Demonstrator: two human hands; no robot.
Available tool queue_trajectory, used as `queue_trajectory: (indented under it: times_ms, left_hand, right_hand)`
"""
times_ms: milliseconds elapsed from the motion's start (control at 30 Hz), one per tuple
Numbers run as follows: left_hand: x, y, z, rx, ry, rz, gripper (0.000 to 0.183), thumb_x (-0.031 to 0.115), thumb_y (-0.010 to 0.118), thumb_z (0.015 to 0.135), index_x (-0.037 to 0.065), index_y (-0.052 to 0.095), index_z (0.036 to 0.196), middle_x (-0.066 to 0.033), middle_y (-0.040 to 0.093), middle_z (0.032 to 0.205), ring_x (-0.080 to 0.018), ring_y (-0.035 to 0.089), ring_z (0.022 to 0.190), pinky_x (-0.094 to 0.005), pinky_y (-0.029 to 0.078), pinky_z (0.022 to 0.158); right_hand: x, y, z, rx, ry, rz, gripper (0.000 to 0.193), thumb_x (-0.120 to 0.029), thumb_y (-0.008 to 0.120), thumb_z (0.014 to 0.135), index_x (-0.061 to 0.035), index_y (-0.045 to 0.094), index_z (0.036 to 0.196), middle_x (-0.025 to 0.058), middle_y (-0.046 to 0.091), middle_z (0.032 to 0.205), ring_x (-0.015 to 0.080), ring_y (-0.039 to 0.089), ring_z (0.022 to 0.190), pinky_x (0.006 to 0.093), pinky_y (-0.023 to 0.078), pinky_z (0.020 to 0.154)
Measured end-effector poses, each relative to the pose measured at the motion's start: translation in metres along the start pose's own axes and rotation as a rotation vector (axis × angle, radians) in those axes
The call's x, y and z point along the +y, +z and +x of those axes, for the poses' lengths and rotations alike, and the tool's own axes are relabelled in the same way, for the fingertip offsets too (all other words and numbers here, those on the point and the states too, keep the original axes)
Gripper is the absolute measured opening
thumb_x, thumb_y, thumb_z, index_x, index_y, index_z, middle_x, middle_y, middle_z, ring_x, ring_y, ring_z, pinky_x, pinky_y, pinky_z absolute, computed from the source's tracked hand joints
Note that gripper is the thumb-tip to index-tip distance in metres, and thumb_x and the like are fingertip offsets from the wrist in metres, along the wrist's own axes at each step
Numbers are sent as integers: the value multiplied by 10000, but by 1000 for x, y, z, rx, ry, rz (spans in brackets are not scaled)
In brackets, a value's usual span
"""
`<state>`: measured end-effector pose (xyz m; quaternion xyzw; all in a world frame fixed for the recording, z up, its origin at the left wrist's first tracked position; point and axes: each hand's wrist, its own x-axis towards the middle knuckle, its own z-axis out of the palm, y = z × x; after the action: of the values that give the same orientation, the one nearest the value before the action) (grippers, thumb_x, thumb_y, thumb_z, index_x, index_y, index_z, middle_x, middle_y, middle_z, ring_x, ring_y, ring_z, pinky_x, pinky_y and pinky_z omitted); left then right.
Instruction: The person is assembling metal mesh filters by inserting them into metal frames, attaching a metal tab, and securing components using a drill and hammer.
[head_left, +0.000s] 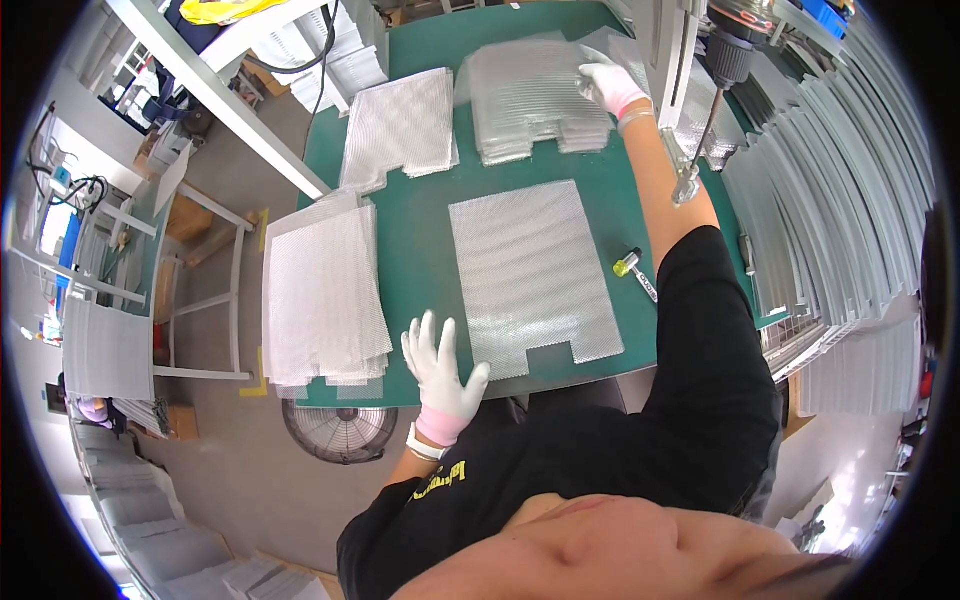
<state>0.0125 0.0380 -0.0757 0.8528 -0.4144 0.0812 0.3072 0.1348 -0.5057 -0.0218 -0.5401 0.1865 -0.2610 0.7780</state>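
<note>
My left hand (pixel 440 378), in a white glove with a pink cuff, is open with fingers spread at the near edge of the green table. Just right of it a mesh sheet (pixel 535 275) with a notched near edge lies flat. My right hand (pixel 610 84), gloved alike, reaches far forward to the right edge of a stack of clear ribbed sheets (pixel 535 100). Its fingers look stretched out and apart over that edge, and I see no sheet lifted in them. A small mallet (pixel 628 262) with a yellow-green head lies right of the single sheet.
Two more stacks of white mesh sheets stand on the table, one near left (pixel 322 290) and one far left (pixel 402 125). A power tool with a long bit (pixel 728 65) hangs beside my right arm. Racked panels (pixel 830 180) line the right; a floor fan (pixel 340 432) stands below.
</note>
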Motion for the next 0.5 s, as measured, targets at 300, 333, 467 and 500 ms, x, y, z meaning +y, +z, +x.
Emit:
queue_trajectory:
  times_ms: [300,333,467,500]
  left_hand:
    - [-5,9,-20,-25,-75,-115,668,253,673,847,-11,437,1414,-250,325,1517,-445,279,1413,-547,203,1173]
    - [-8,11,-19,-33,-70,-214,628,216,658,854,-19,452,1399,-250,345,1507,-434,303,1408,-527,231,1169]
    - [-12,11,-2,-103,-251,-806,477,144,548,940,-45,481,1373,-215,493,1418,-379,410,1378,-461,321,1152]
    - [-15,11,10,-169,-346,-1034,507,214,552,977,-56,456,1395,-213,499,1414,-371,407,1381,-466,320,1157]
  right_hand:
    - [22,-7,-51,-490,-42,765,614,17,620,841,-3,439,1427,173,569,1132,212,534,882,301,487,736]
    - [26,-6,-61,-523,17,804,606,3,613,849,-5,439,1429,182,566,1145,213,530,877,298,481,727]
    - [46,9,-104,-540,125,776,591,-35,607,860,1,439,1426,170,561,1183,214,530,887,288,467,712]
    - [50,11,-116,-604,129,797,589,-37,613,860,3,442,1422,158,564,1195,216,535,896,287,466,711]
